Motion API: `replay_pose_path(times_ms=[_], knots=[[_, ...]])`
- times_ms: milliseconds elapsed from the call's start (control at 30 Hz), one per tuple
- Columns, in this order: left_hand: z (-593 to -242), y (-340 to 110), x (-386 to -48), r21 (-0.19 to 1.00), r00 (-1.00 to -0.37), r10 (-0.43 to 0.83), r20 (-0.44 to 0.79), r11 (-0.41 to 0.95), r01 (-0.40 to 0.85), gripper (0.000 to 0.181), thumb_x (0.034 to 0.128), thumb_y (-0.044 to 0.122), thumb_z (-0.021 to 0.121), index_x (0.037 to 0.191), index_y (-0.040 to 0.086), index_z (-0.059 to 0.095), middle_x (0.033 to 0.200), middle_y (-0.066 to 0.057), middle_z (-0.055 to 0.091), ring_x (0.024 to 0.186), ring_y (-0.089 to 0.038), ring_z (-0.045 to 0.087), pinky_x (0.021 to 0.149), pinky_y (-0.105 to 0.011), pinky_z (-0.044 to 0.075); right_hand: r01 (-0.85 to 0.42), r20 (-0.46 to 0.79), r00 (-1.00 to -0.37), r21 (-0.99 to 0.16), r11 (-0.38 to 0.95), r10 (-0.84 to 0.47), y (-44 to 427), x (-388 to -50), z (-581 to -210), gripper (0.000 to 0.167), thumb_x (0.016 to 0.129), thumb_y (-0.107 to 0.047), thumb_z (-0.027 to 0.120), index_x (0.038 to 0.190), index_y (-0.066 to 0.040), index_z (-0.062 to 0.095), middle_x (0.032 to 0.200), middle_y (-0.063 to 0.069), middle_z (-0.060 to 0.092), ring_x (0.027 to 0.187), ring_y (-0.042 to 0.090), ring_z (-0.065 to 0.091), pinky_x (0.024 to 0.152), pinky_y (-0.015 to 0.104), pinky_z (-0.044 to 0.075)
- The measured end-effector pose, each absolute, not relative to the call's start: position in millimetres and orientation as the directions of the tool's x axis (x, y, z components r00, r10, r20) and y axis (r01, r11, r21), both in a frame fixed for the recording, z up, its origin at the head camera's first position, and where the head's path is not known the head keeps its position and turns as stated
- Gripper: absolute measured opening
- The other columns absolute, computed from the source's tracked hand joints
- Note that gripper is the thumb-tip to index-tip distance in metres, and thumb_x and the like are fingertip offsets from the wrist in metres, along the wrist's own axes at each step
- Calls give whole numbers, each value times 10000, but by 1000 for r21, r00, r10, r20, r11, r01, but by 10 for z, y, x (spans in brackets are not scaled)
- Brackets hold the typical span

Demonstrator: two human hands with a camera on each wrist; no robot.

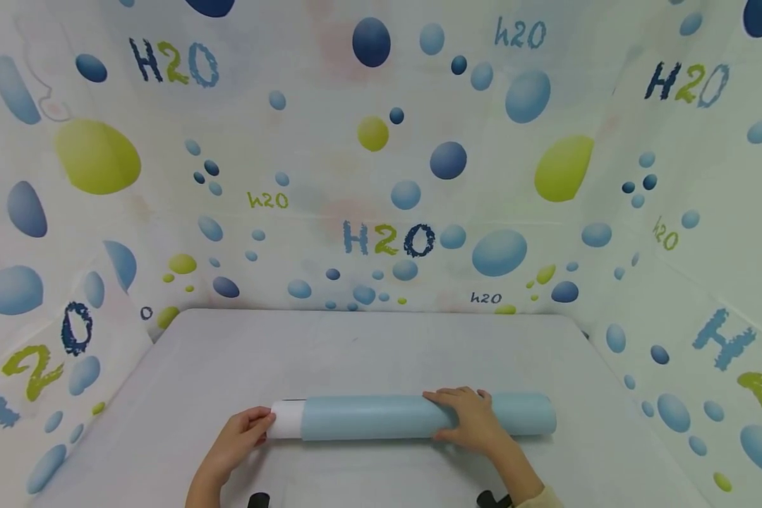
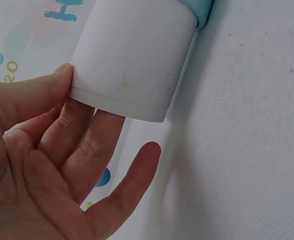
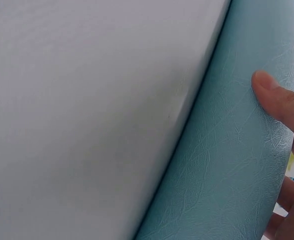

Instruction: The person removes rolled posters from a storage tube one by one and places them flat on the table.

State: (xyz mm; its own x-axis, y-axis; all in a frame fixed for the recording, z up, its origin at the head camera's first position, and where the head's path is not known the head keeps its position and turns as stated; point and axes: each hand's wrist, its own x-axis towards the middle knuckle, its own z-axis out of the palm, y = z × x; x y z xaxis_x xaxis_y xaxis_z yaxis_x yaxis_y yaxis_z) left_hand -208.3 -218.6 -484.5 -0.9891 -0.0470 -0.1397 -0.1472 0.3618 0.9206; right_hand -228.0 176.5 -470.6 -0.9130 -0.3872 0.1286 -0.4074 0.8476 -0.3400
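A light-blue roll [image 1: 368, 418] with a creased, leather-like surface lies crosswise on the white table [image 1: 355, 353]. From its left end sticks out a white tube [image 1: 288, 420], which has a thin seam near its rim in the left wrist view. My left hand [image 1: 244, 434] pinches that tube's rim, thumb on the outside and some fingertips hidden behind the edge; the little finger [image 2: 137, 185] stays clear of it. Over the roll's right half, my right hand [image 1: 473, 420] holds with spread fingers, its thumb [image 3: 269, 87] pressed on the blue surface.
Two black objects, one at the bottom left [image 1: 259, 500] and one at the bottom right [image 1: 492, 499], poke in at the table's near edge. A patterned curtain [image 1: 381, 176] with bubbles and "H2O" lettering encloses the table at the back and sides.
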Motion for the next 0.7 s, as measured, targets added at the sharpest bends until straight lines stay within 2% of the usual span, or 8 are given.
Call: replay_pose_path(times_ms=[367,700], knots=[[-4861,-2186,-2082,926,-991,-48,-127,353,-136,317,916,112,542,1098,-146,537,986,-176,636,801,-170,571,682,-283,508,-396,145,-918,-354,848,-368,1891,-2271,-4708,663,621,-350,818,1236,-279,580,1187,23,597,1102,276,508,882,709,222],[-4843,-2201,-2070,922,-990,-56,-132,360,-143,316,915,126,544,1093,-135,544,977,-158,634,773,-159,548,672,-273,501,-364,130,-931,-390,846,-341,1993,-2272,-4703,661,608,-331,829,1222,-281,591,1193,-25,599,1127,247,509,905,716,190]])
